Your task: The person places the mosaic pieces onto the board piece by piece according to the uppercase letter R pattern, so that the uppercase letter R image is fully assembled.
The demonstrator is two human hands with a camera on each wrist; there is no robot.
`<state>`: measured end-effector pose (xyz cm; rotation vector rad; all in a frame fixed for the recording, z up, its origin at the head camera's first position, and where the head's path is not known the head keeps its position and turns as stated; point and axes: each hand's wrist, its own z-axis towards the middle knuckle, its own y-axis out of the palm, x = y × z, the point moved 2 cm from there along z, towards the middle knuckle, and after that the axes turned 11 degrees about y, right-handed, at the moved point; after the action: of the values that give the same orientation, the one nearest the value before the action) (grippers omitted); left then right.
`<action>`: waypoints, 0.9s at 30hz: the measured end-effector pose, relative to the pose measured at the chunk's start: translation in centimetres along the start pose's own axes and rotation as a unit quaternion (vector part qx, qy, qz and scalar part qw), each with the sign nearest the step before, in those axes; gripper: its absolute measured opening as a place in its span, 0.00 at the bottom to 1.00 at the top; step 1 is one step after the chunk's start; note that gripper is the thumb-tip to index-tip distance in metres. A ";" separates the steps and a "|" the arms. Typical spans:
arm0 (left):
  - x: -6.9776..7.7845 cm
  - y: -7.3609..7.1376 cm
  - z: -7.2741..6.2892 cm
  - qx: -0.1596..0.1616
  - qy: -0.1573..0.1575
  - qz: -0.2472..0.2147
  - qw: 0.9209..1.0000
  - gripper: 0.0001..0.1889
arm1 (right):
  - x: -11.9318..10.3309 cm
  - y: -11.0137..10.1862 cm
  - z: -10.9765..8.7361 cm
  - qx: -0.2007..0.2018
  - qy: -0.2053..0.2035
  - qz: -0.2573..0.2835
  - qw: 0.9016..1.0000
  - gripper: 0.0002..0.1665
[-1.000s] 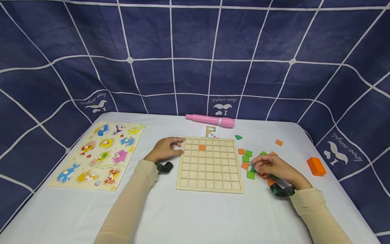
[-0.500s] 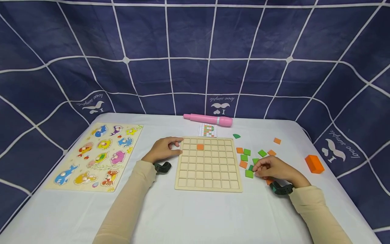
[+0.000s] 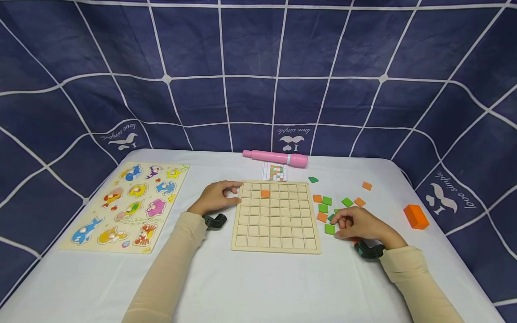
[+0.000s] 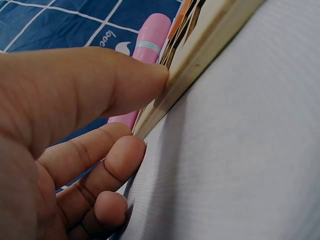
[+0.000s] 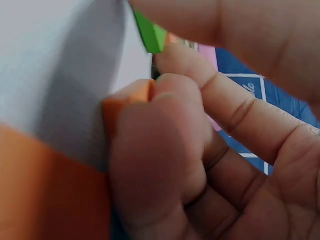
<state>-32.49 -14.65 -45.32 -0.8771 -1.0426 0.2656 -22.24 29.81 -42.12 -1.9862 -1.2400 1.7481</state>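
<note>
A: State of the fingers?

B: Right hand point(image 3: 359, 223), right of centre: fingers bent over the loose pieces, thumb and index tips apart. Whether anything is held, I cannot tell; the right wrist view is blurred there. Left hand point(image 3: 214, 197), left of centre: thumb and index finger extended and spread along the left edge of the grid board point(image 3: 276, 240), touching it without wrapping round.

A: What is obscured?

B: Some green and orange pieces lie partly under the right hand, so their total is uncertain. Both sleeves point(image 3: 165, 269) are cut off at the bottom edge.

A: Counts?

B: One grid board, centre, with one orange square point(image 3: 265, 194) seated toward its upper left. Fully visible on the counter point(image 3: 258, 287), right of it: four orange tiles point(image 3: 317, 198), four green tiles point(image 3: 329, 229), one rounded green piece point(image 3: 313, 179). Outward: one printed card point(image 3: 275, 172) and one pink wand point(image 3: 274, 157), upper centre; one orange block point(image 3: 416, 216), far right; one animal puzzle point(image 3: 109, 220), left.
</note>
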 end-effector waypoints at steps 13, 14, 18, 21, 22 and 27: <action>0.0 0.0 -0.1 -0.001 -0.003 0.001 1.000 0.32 | 0.3 0.2 0.4 0.007 -0.005 -0.017 1.000 0.14; 0.0 0.0 0.0 -0.001 -0.003 0.001 1.000 0.32 | 0.3 0.1 0.4 0.005 -0.006 -0.014 1.000 0.14; 0.0 0.0 0.0 0.000 -0.002 -0.002 1.000 0.32 | 0.4 -0.1 0.3 0.000 -0.014 0.003 1.000 0.14; 0.0 0.0 0.0 0.000 -0.003 -0.003 1.000 0.32 | 0.5 -0.2 0.3 -0.004 -0.017 0.020 1.000 0.14; 0.0 0.0 0.0 0.000 -0.003 -0.004 1.000 0.32 | 0.5 -0.3 0.3 -0.004 -0.018 0.026 0.999 0.14; 0.1 0.0 -0.1 -0.002 -0.002 -0.004 1.000 0.32 | 0.7 -0.4 0.3 -0.005 -0.009 0.049 0.999 0.15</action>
<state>-32.39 -14.61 -45.28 -0.8757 -1.0497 0.2595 -22.70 30.39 -42.44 -2.0743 -1.1782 1.8109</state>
